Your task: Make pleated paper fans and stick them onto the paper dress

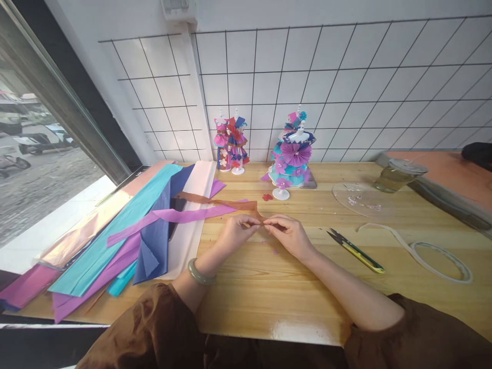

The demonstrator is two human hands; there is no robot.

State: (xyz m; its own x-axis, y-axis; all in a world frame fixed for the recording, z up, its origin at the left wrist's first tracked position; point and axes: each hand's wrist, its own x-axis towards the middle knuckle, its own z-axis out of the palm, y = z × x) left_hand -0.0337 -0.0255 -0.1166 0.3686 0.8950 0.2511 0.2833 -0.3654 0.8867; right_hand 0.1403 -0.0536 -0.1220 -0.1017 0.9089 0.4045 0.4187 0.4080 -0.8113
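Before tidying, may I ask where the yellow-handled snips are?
In the head view, the snips lie right of the right hand, between it and the coiled white band.

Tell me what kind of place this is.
Probably a small craft workspace by a street-side window: crepe-like sheets in several colours lie on the wooden table, with snips at the right and paper-dressed figures standing near the tiled wall.

Papers (154, 225) at left, dressed figurine (294, 154) behind, snips (355, 250) and coiled ribbon (438, 259) at right
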